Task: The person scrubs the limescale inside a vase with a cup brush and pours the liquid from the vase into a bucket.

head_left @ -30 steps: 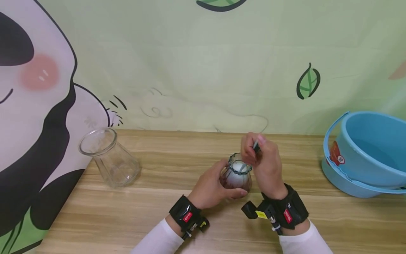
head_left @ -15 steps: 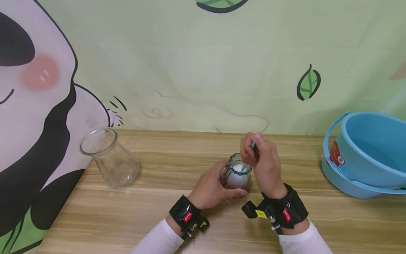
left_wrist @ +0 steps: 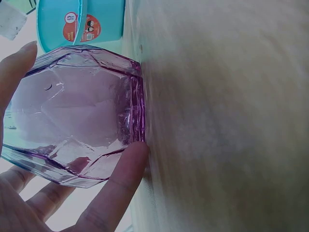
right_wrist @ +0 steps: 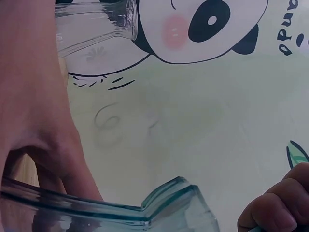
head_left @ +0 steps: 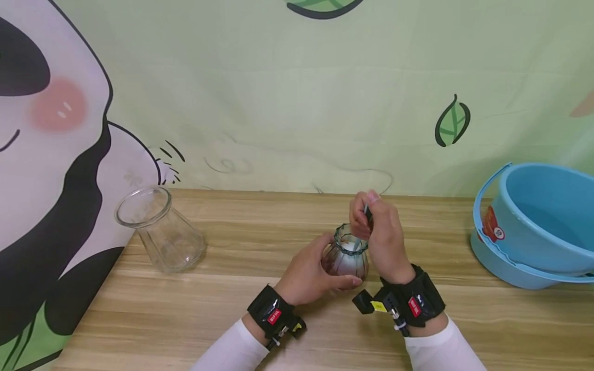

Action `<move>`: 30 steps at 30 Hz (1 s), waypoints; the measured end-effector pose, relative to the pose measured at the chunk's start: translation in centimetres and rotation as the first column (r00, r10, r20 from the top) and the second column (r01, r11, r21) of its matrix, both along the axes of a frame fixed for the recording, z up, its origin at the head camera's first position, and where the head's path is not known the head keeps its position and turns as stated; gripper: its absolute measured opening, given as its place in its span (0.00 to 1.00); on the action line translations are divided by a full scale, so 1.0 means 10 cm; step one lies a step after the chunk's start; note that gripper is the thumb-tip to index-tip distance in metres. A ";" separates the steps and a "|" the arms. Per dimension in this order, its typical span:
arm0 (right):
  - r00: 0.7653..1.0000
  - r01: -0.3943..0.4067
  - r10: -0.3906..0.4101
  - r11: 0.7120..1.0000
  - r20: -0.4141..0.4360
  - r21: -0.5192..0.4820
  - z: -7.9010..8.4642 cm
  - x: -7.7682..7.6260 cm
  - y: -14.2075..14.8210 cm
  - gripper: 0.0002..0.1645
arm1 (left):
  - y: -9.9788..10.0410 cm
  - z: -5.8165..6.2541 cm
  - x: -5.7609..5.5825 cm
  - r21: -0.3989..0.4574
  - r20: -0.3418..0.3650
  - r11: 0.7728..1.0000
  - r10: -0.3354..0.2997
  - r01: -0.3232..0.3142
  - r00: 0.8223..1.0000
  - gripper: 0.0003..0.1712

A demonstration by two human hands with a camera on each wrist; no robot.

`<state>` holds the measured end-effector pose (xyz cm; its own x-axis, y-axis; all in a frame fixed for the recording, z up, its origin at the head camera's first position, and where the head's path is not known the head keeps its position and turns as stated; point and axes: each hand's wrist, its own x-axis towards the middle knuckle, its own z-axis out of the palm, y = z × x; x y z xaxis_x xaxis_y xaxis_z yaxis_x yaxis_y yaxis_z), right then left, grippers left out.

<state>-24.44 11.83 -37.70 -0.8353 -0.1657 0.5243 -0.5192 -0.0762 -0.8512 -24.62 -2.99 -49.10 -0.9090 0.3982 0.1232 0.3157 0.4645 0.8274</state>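
Observation:
A small faceted glass vase (head_left: 347, 269), purple below with a bluish wavy rim, stands on the wooden table. My left hand (head_left: 306, 273) grips it from the left, thumb across the near side; in the left wrist view a finger lies by the vase's purple base (left_wrist: 135, 113). Curled above the rim, my right hand (head_left: 385, 232) holds the thin grey handle (head_left: 368, 212) of what looks like a sponge bottle brush. Its handle slants into the mouth, where a white mass (left_wrist: 72, 106) fills much of the inside. My fist hides the handle's middle.
A larger clear glass jar (head_left: 174, 247) stands on the table (head_left: 223, 319) at the left. To the right is a blue bucket (head_left: 557, 226) with its handle down. Behind the table hangs a green backdrop (head_left: 278, 103) with a panda and leaves.
My right hand has shifted slightly left and up with the handle, which stands more upright. The white mass shows lower in the vase mouth. My left hand and the vase stay in place.

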 end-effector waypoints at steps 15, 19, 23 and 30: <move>0.998 -0.038 0.035 0.997 -0.054 -0.064 0.08 0.06 0.03 0.31 | 0.03 0.00 0.00 0.015 0.003 1.000 0.012 -0.012 1.000 0.41; 0.999 -0.036 0.033 0.998 -0.039 -0.056 0.07 0.07 0.03 0.31 | 0.03 0.00 0.00 0.019 0.010 1.000 0.011 -0.012 1.000 0.41; 0.999 -0.034 0.033 0.998 -0.010 -0.044 0.06 0.06 0.03 0.31 | 0.03 0.00 0.00 0.020 0.019 1.000 0.006 -0.007 1.000 0.41; 1.000 -0.022 0.022 1.000 0.019 -0.001 0.02 0.02 0.02 0.30 | 0.03 0.00 0.00 0.007 -0.006 1.000 0.007 -0.007 1.000 0.43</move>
